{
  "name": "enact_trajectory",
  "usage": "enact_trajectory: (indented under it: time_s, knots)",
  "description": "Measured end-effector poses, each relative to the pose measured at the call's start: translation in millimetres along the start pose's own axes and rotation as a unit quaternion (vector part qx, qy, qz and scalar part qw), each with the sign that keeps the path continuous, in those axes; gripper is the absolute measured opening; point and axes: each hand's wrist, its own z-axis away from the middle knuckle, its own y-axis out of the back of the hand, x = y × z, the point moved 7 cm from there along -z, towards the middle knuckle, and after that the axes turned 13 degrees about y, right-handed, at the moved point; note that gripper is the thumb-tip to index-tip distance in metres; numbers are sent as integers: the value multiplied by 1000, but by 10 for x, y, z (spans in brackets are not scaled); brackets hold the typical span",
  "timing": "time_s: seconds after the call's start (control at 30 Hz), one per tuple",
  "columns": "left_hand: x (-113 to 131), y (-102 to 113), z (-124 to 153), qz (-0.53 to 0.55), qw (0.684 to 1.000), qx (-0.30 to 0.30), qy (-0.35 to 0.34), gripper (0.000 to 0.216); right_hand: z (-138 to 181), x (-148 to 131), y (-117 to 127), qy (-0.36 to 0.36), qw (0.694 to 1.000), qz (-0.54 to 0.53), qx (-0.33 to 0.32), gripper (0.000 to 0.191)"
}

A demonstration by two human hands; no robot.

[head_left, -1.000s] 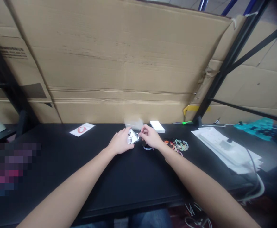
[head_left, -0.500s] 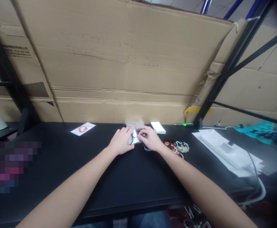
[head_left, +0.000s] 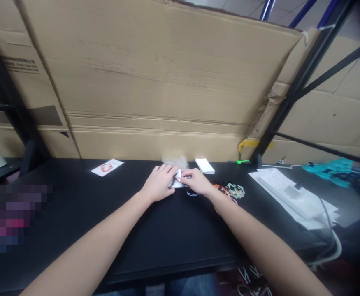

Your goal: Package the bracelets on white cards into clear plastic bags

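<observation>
Near the back of the black table, my left hand (head_left: pixel 160 183) is closed on a small white card (head_left: pixel 177 184), with its fingers over the top. A dark loop, apparently a cord, shows at the card by those fingertips. My right hand (head_left: pixel 196 181) pinches at the card's right side with thumb and index finger; what lies between those fingertips is too small to tell. Behind the hands lie clear plastic bags (head_left: pixel 176 160). To the right rests a heap of colourful cord bracelets (head_left: pixel 234 190), partly hidden by my right forearm.
A stack of white cards (head_left: pixel 205 165) lies at the back. Left of the hands is a white card with a red bracelet (head_left: pixel 107 167). Papers (head_left: pixel 293 197), a green-handled tool (head_left: pixel 243 162) and a teal object (head_left: pixel 329 172) are on the right. A cardboard wall (head_left: pixel 155 82) stands behind.
My right fingertips have shifted slightly at the card, and its dark loop shows less between the hands. My left hand stays almost in place; the whole view has shifted slightly.
</observation>
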Motion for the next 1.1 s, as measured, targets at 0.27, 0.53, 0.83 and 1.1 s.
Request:
enact_trajectory:
  time_s: [0.27,0.53,0.83,1.1]
  knots:
    - [-290,-162,-22,48,993,-5,104,68,155,537,552,-143,968,-87,186,20]
    - [-295,-214,-5,69,992,-31,104,64,121,952,1347,-254,914,-154,275,22]
    - [-296,-220,-5,62,992,-41,101,61,-3,1508,1582,-405,894,63,182,32]
    - [-285,-238,-12,68,993,-37,93,63,27,1562,1377,-423,847,323,3,104]
